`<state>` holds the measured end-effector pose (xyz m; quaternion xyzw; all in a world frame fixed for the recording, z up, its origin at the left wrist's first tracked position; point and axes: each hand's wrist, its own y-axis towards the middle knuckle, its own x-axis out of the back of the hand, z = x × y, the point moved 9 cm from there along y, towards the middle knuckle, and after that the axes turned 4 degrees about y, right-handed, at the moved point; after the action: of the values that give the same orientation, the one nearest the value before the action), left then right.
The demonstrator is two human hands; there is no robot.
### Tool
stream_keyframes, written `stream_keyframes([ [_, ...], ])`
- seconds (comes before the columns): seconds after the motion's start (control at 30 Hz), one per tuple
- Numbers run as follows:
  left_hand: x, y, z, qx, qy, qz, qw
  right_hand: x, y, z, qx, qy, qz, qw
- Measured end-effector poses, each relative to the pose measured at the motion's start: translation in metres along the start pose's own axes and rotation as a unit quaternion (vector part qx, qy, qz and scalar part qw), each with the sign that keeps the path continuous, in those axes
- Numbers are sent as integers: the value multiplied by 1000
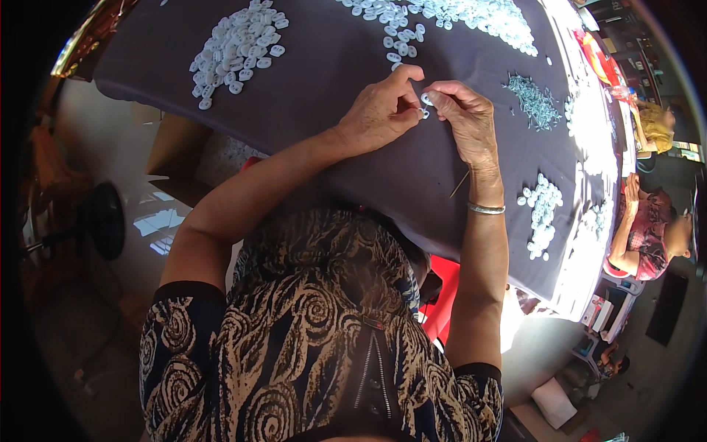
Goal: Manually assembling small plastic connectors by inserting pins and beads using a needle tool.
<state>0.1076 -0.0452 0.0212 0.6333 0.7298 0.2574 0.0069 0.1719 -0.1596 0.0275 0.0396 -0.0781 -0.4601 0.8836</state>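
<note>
Over the dark tablecloth (324,66), my two hands meet with their fingertips close together. My right hand (470,125) pinches a small white plastic piece (426,99) between thumb and fingers. My left hand (375,114) is closed, its thumb against a tiny whitish part (425,114) just below that piece. What the left fingers grip is too small to name. Just beyond the hands lies a loose trail of white oval pieces with holes (401,44). A thin dark stick (459,184) rests on the cloth beside my right wrist.
White oval pieces form a heap (239,48) at the far left and a larger spread (479,18) at the back. To the right are a pile of small screw-like metal pins (534,103) and small white parts (543,214). Another person (652,228) sits beyond the right edge.
</note>
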Motion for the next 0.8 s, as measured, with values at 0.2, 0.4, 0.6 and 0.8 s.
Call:
stream_keyframes([
  [0.2, 0, 1, -1, 0, 3, 4, 1000, 0, 0, 2, 4, -10, 1, 1000],
  [0.4, -1, 0, 1, -1, 2, 5, 1000, -2, 0, 5, 19, -11, 7, 1000],
  [0.6, -1, 0, 0, -1, 5, 5, 1000, -1, 0, 5, 23, -26, 9, 999],
  [0.8, -2, 1, 0, 0, 3, 8, 1000, -1, 0, 6, 39, -31, 21, 999],
])
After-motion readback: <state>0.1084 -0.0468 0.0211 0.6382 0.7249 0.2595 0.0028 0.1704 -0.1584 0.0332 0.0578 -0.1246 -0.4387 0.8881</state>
